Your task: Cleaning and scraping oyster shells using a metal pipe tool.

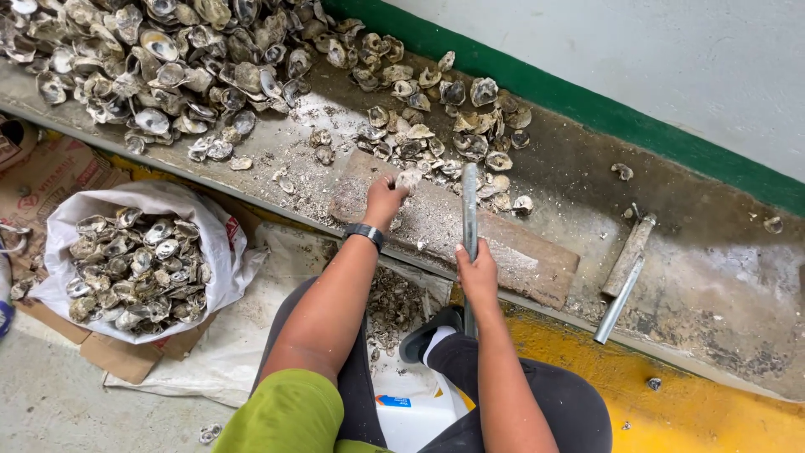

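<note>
Pinching one pale oyster shell (408, 179) between thumb and fingertips, my left hand (383, 201) presses it onto the far edge of a worn wooden board (520, 256) lying on the concrete ledge (721, 277). A dark wristband sits just behind that hand. My right hand (478, 273) is curled tight around a grey metal bar (470, 210) at the board's near edge; the bar stands up across the board, and its lower end is hidden behind my hand and knee. Just right of the board lies a second metal tool (625, 277), one pipe with a crusted upper part. Beyond the board a loose scatter of shells (444, 126) spreads, too many and too overlapped to count. Far left of the board a much larger heap (159, 67) is cut off by the frame's top edge. Below the ledge, left of the board, one white sack (222, 252) is full of shells. Between my knees a small pile of broken bits is hard to make out.
</note>
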